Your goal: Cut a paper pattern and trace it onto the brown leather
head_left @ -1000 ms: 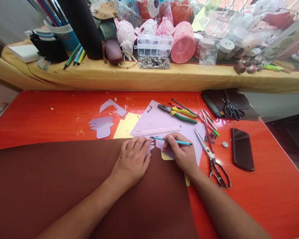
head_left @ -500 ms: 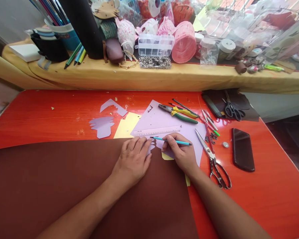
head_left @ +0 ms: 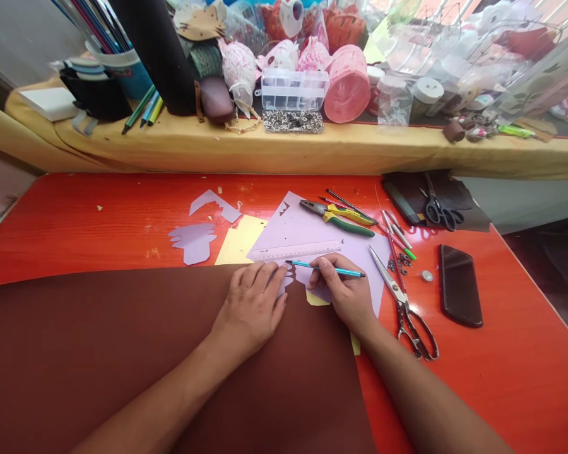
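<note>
A large dark brown sheet (head_left: 123, 340) covers the near part of the red table. My left hand (head_left: 253, 302) lies flat near its far edge, fingers stretched over a small purple paper cutout (head_left: 288, 277) with a scalloped side. In my right hand (head_left: 343, 293) is a blue pen (head_left: 343, 272), held in a pinch, its tip pointing left close to my left fingertips and the cutout. Whether the tip touches the surface I cannot tell. Just beyond both hands lies a clear ruler (head_left: 296, 250) on a lilac paper sheet (head_left: 284, 224).
Pliers (head_left: 338, 217) rest on the lilac paper. Right of my hand are large scissors (head_left: 402, 302), several pens, small dark rings (head_left: 398, 265) and a phone (head_left: 460, 285). Purple paper pieces (head_left: 196, 243) lie left. Behind, a crowded ledge (head_left: 284, 151) runs across.
Both hands and the pen hold nearly the same pose. The view has shifted very slightly; nothing else has visibly moved.
</note>
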Demonstrator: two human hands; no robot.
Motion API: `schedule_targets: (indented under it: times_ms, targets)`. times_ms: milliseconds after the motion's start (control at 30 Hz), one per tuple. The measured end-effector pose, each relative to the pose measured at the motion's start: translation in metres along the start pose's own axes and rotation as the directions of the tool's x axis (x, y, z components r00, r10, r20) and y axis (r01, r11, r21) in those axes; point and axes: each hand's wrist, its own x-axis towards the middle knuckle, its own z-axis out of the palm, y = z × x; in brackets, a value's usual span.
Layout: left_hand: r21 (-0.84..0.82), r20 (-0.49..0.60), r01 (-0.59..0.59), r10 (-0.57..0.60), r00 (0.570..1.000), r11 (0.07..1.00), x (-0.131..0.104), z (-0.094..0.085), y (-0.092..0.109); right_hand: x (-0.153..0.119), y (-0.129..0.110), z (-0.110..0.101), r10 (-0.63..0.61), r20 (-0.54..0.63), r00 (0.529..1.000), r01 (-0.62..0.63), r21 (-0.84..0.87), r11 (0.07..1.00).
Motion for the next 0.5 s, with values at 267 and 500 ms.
schedule_targets:
  times_ms: [267,500]
  targets:
    - [0.003,0.001,-0.002,0.002,1.0,1.0,-0.0003,-0.0005,-0.0006,-0.0001,0.0,0.0011,0.019,0.013,1.0,-0.019,-0.016,1.0]
    - [0.006,-0.002,-0.003,0.003,1.0,1.0,-0.0005,0.0002,-0.0004,-0.0006,0.0009,0.0006,0.02,0.026,0.999,-0.019,-0.017,1.0]
